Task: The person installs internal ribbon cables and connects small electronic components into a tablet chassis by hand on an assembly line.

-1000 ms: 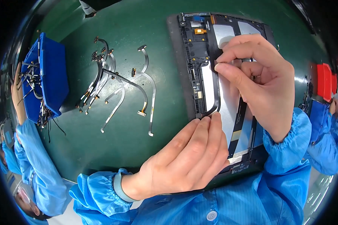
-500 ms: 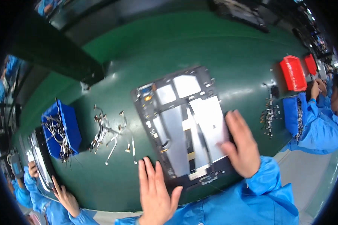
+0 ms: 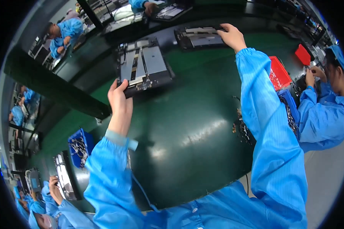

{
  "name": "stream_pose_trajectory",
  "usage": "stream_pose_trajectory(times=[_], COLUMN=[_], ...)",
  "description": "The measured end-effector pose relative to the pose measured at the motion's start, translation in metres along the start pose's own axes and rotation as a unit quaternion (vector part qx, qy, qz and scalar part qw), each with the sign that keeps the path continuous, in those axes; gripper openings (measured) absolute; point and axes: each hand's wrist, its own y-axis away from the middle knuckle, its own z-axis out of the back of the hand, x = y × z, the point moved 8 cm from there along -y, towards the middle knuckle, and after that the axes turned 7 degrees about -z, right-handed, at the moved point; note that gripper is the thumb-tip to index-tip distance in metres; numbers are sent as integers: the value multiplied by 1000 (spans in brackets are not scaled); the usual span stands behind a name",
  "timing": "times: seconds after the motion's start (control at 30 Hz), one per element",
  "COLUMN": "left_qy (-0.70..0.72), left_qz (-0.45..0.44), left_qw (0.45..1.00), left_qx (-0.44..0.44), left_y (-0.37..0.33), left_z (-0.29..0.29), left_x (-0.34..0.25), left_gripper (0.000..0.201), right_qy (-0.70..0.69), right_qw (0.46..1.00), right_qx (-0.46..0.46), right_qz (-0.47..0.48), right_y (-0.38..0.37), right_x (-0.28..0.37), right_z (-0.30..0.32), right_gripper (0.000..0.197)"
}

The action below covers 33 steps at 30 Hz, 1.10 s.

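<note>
My left hand (image 3: 120, 105) grips the near lower corner of an opened tablet (image 3: 153, 61), thumb on top and fingers beneath. The tablet has a black frame with silver battery panels and dark ribbon strips. It is tilted and seems to be held above the far part of the table. Farther off to the right, my right hand (image 3: 234, 38) is closed on the right end of a second opened tablet (image 3: 202, 40), which also shows silver panels in a dark frame. The fingers under both tablets are partly hidden. A pale wrist band (image 3: 120, 139) with a blue cord circles my left wrist.
Blue bins of small cables stand at the left (image 3: 88, 142) and right (image 3: 288, 101). A red bin (image 3: 281, 74) is behind the right one. Loose cables (image 3: 241, 128) lie near my right sleeve. A dark green post (image 3: 57, 84) slants at left. Co-workers sit on both sides.
The first tablet has gone from flat before me to far left, now in my left hand. My right hand has left it and reached far out to the second tablet. The view has shifted.
</note>
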Motion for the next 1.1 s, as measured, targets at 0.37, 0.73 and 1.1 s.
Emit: stream_pose_trajectory(times=[0.37,0.73,1.1], left_qy=[-678,35,55], left_qz=[-281,245,151], left_qw=[656,963,979], left_qx=[173,109,125], left_y=[-71,-49,198], left_z=[-105,-206,-44], left_x=[43,130,-41], left_gripper=[47,29,27], right_qy=[110,-329,128], right_qw=[987,910,912], right_qx=[39,180,313], right_qz=[-114,-177,233], right_y=[-94,-111,144], right_x=[-134,-113,49], right_z=[-71,-28,82], right_gripper=[81,76,37])
